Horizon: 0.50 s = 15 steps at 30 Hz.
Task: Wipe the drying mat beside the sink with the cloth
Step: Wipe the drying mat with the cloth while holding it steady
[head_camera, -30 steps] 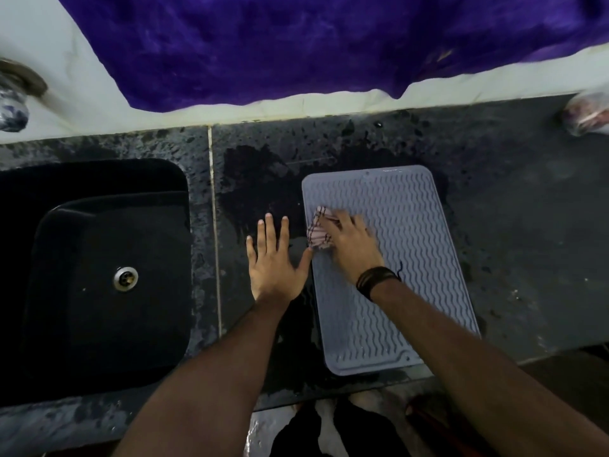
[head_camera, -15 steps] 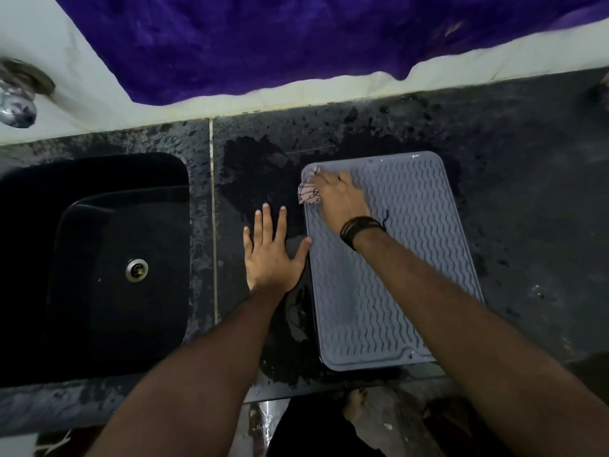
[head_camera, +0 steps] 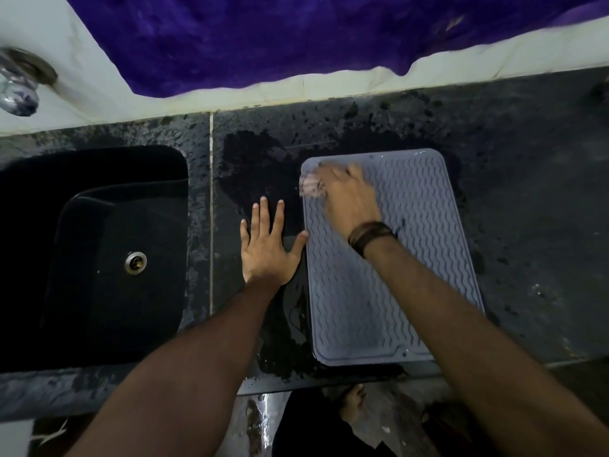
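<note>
A grey ribbed drying mat [head_camera: 425, 245] lies on the dark wet counter [head_camera: 534, 199], right of the sink [head_camera: 99, 252]. My right hand [head_camera: 349, 199] is on the mat's far left corner and holds a small checked cloth [head_camera: 309, 188] bunched under its fingers; hand and cloth are blurred with motion. My left hand [head_camera: 267, 245] lies flat on the counter just left of the mat, fingers spread, thumb tip touching the mat's left edge.
A black sink with a metal drain [head_camera: 135, 262] fills the left. A tap [head_camera: 18, 90] sticks out of the wall at far left. A purple cloth [head_camera: 296, 37] hangs on the wall behind. Water pools around the mat. The counter's front edge runs below the mat.
My right hand has moved the cloth from the mat's left middle up to its far left corner. My left hand has stayed flat on the counter.
</note>
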### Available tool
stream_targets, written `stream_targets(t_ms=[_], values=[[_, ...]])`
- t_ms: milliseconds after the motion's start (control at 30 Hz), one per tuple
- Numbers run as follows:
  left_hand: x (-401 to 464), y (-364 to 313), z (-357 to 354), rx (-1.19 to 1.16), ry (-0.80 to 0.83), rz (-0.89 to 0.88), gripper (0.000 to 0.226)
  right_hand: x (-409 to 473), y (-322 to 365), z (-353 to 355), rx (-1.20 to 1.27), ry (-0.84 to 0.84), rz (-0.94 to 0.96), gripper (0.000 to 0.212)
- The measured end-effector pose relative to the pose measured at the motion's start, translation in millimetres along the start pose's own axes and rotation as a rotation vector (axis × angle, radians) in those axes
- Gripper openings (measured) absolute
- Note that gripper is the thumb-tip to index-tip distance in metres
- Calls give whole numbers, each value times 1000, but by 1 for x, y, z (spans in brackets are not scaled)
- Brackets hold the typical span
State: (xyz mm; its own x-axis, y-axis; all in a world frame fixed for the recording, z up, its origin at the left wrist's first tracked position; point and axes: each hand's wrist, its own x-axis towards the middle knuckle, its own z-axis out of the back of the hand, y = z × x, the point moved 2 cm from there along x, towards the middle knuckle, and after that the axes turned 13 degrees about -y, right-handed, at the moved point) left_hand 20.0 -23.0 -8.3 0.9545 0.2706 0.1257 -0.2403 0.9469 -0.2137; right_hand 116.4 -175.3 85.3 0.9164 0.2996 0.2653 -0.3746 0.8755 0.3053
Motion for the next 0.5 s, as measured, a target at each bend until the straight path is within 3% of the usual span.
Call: stream_targets(t_ms=[167, 500], values=[[0, -2, 3, -21, -13, 6, 86, 36, -9, -24, -61, 211, -21, 50], [0, -1, 2, 17, 2, -8, 84, -52, -7, -16, -30, 171, 60, 59]])
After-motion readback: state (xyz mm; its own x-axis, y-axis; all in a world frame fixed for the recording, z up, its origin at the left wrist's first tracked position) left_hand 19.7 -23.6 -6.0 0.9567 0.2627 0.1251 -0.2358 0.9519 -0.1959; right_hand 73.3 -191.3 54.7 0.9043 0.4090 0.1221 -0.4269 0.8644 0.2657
